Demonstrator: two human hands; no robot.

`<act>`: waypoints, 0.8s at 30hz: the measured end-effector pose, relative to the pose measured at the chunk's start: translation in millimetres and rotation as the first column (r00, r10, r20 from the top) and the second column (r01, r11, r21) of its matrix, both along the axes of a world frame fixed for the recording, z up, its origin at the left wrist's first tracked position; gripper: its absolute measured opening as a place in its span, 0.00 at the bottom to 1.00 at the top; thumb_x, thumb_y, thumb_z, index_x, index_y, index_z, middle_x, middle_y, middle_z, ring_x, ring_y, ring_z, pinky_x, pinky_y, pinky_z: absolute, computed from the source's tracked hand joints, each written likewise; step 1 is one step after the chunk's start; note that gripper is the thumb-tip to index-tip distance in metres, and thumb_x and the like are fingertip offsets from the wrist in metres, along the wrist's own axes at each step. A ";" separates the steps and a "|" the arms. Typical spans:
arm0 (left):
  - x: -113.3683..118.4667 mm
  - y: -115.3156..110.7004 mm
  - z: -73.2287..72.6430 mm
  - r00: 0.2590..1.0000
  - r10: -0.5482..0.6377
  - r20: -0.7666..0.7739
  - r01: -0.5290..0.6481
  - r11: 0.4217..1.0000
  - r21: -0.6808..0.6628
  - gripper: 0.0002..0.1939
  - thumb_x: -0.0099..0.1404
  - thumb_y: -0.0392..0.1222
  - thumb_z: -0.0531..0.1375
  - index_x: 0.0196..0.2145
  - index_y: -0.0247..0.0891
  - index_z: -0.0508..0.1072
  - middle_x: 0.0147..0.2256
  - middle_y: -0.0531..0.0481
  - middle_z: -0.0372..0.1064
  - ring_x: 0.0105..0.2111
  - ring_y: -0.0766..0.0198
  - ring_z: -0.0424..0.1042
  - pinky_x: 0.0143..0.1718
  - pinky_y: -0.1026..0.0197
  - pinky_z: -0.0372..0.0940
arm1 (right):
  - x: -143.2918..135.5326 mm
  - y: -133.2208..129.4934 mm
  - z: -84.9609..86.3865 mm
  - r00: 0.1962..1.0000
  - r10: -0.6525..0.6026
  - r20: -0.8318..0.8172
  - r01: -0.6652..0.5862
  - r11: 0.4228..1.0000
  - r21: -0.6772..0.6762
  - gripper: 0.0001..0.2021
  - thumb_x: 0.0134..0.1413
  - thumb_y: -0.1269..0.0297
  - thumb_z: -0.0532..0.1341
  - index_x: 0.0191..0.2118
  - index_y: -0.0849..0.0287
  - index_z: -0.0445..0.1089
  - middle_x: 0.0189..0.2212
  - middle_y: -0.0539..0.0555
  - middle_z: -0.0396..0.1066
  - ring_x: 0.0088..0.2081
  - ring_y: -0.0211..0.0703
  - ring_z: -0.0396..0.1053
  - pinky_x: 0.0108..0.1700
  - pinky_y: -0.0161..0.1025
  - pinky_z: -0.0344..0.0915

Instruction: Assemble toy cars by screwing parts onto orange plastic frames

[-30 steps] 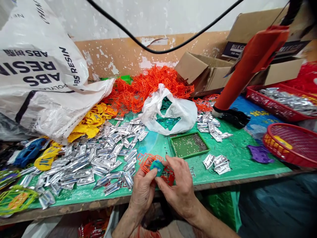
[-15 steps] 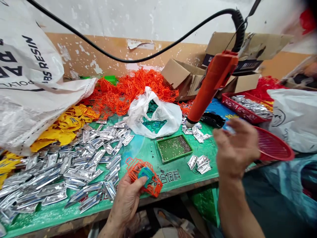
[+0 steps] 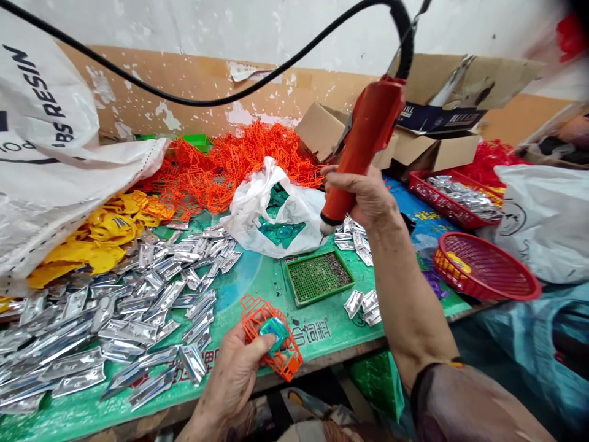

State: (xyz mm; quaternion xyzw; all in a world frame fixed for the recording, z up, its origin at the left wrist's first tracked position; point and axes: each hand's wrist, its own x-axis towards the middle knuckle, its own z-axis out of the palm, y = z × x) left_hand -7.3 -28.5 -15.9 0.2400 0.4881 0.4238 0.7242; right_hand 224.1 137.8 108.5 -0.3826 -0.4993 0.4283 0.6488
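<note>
My left hand (image 3: 237, 362) pinches an orange plastic lattice frame (image 3: 291, 362) near the table's front edge. A small teal plastic piece (image 3: 275, 334) lies on that frame under my thumb. My right hand (image 3: 368, 193) is wrapped round a red electric screwdriver (image 3: 363, 141), which hangs from a cord with its tip pointing down. Below the tip stands a green perforated tray (image 3: 317, 282) with small screws gathered at its right end. Behind the tray, a white plastic bag (image 3: 239, 212) gapes open on more teal pieces (image 3: 283, 233).
Shiny silver plates (image 3: 133, 331) cover the left of the green table. Yellow parts (image 3: 101, 230) and a heap of orange frames (image 3: 221, 172) lie behind them. A red round basket (image 3: 488, 267) stands at right, near a red crate (image 3: 453, 196). The black cord (image 3: 202, 101) loops overhead.
My right hand has moved left and closed round the screwdriver, which has shifted slightly left in view. My left hand still holds the orange frame and teal piece.
</note>
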 end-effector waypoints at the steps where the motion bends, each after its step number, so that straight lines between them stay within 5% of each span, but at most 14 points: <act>1: 0.3 0.9 -0.2 1.000 -0.008 -0.004 0.008 1.000 -0.002 0.18 0.48 0.38 0.70 0.39 0.33 0.77 0.36 0.45 0.77 0.32 0.58 0.74 0.30 0.58 0.73 | -5.8 -7.9 -1.8 1.000 0.012 0.007 -0.011 0.999 -0.041 0.15 0.29 0.69 0.72 0.29 0.58 0.69 0.26 0.46 0.71 0.26 0.36 0.66 0.30 0.38 0.65; 11: 9.8 11.1 -6.3 1.000 0.025 -0.019 -0.026 0.997 -0.077 0.21 0.44 0.36 0.70 0.39 0.33 0.76 0.33 0.47 0.79 0.31 0.56 0.76 0.34 0.55 0.73 | -36.0 -90.1 -51.6 0.994 -0.018 0.111 0.029 0.994 -0.102 0.06 0.37 0.69 0.70 0.25 0.57 0.74 0.24 0.47 0.72 0.26 0.38 0.68 0.30 0.40 0.66; 24: 5.5 11.5 -16.0 0.999 -0.038 -0.001 0.038 0.997 -0.070 0.24 0.46 0.39 0.70 0.43 0.35 0.77 0.40 0.45 0.77 0.33 0.55 0.74 0.32 0.54 0.73 | -50.8 -84.6 -71.4 0.991 -0.134 0.003 0.134 0.990 -0.035 0.06 0.40 0.69 0.68 0.23 0.58 0.70 0.23 0.47 0.70 0.24 0.38 0.67 0.32 0.42 0.65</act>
